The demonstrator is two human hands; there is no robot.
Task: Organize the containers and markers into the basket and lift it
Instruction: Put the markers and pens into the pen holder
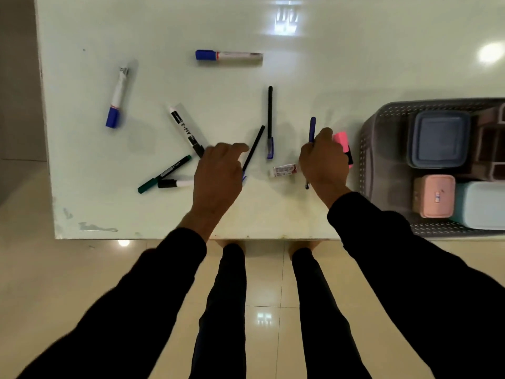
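We are in the marker-collecting step: the lidded containers already sit in the grey perforated plastic basket (382,170) at the right edge of the white table (328,77), while most markers lie loose on the tabletop.

Our right hand (323,162) is curled around a slim dark-blue pen (312,127), whose upper end projects above the knuckles and whose lower tip shows below the palm. A pink highlighter (341,140) shows just behind the same hand, touching or nearly touching the fingers; we cannot tell whether it is also in the grip.

Our left hand (218,170) hovers with its fingers loosely bent and holds nothing. The thin black pen (254,149) lies diagonally just beside its fingertips, its lower end hidden under the hand. The black-and-white marker (185,129) ends just beside the hand's left side.

To do this step well, we judge that:
- The right hand should carry its load over the basket's near wall and release it in the free space beside the containers.
- The left hand should pinch the thin black pen near mid-length so it does not pivot.
- The blue-capped white marker (228,55) at the far side lies well apart from both hands and calls for a separate reach.
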